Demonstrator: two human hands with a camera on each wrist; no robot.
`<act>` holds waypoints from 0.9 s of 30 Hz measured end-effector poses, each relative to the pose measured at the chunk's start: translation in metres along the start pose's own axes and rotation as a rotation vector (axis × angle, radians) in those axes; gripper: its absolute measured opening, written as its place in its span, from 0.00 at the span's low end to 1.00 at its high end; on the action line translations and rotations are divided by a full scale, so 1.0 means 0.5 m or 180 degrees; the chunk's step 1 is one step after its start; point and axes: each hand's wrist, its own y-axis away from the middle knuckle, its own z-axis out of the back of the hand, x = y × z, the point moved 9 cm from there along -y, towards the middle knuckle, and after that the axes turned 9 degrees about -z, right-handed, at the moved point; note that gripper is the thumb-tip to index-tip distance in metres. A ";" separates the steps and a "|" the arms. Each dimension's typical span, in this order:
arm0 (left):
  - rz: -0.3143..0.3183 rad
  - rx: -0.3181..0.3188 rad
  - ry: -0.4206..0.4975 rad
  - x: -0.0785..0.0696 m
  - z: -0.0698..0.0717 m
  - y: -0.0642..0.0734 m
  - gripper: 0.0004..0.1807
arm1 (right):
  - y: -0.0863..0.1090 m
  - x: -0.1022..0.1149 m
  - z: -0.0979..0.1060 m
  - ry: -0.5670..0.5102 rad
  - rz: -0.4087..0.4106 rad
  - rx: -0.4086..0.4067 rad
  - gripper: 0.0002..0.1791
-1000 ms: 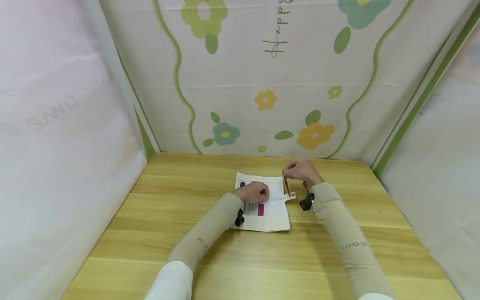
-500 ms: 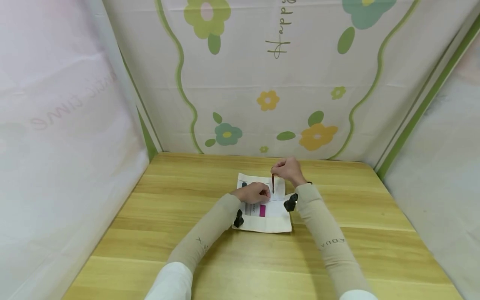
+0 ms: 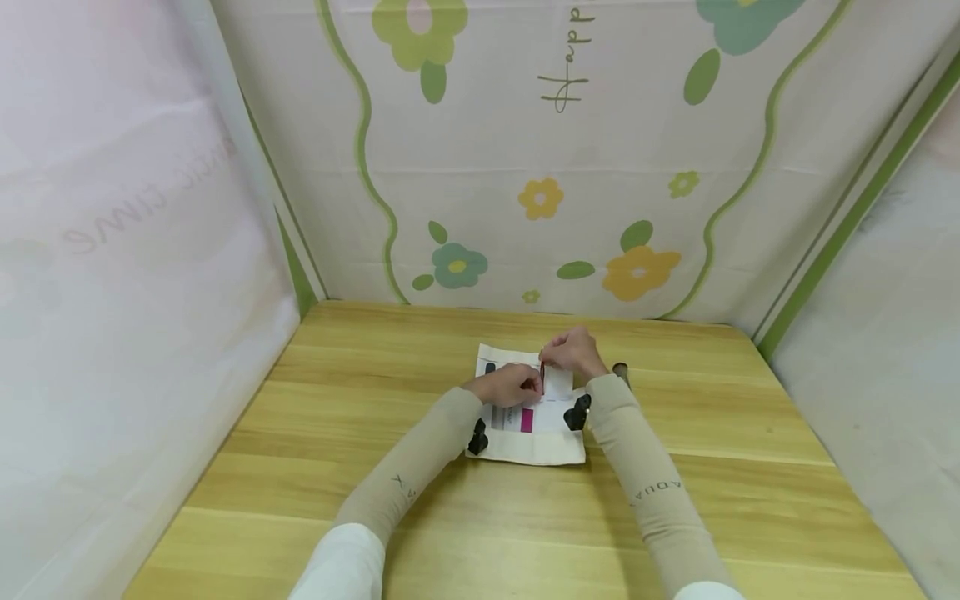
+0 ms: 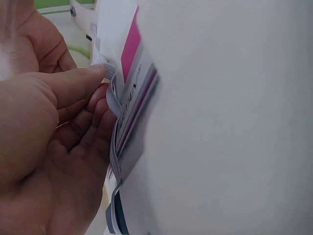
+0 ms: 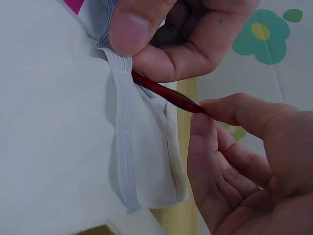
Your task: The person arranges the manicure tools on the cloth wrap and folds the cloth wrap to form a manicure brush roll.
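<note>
A white cloth case (image 3: pixel 528 450) lies unfolded on the table, with a grey and magenta label (image 3: pixel 527 420) on it. Along it runs a ribbed white elastic band (image 5: pixel 126 137). My left hand (image 3: pixel 510 385) pinches this band between thumb and fingers and lifts it off the cloth. In my right hand (image 3: pixel 573 350), thumb and fingertips pinch the tapered end of a slim dark red stick (image 5: pixel 168 93). Its other end passes behind the band by the left fingers, where it is hidden.
Just beyond the right sleeve, a dark-tipped object (image 3: pixel 621 372) lies on the wooden table (image 3: pixel 337 417). Black wrist cameras sit on both sleeves, close over the case. A flowered cloth wall (image 3: pixel 480 167) rises behind the table.
My right hand has carried the stick left from beside the case's strap to over the case, then lowered it to the left fingers. The left hand stays in nearly the same spot.
</note>
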 end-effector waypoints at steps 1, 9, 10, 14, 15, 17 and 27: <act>-0.0009 -0.0004 -0.0012 -0.001 0.000 0.000 0.06 | 0.001 -0.002 -0.002 0.0010 -0.0014 0.0035 0.05; -0.0038 -0.0024 -0.0022 -0.001 -0.006 -0.003 0.07 | 0.013 -0.009 -0.016 0.0487 -0.0064 0.0199 0.07; -0.0038 -0.0030 -0.0024 -0.001 -0.006 -0.003 0.07 | 0.014 -0.010 -0.017 0.0521 -0.0068 0.0217 0.08; 0.0013 -0.0063 -0.0035 0.003 -0.006 -0.002 0.06 | 0.014 -0.016 -0.024 0.0554 -0.0164 0.0310 0.07; 0.0026 -0.0067 -0.0020 0.003 -0.005 -0.001 0.06 | 0.014 -0.018 -0.026 0.0542 -0.0208 0.0341 0.06; 0.0046 -0.0067 0.0008 0.003 -0.004 0.000 0.06 | 0.016 -0.021 -0.030 0.0535 -0.0277 0.0403 0.05; 0.0069 -0.0088 0.0036 0.002 -0.006 -0.001 0.05 | 0.029 -0.035 -0.037 0.0354 -0.0496 0.0656 0.05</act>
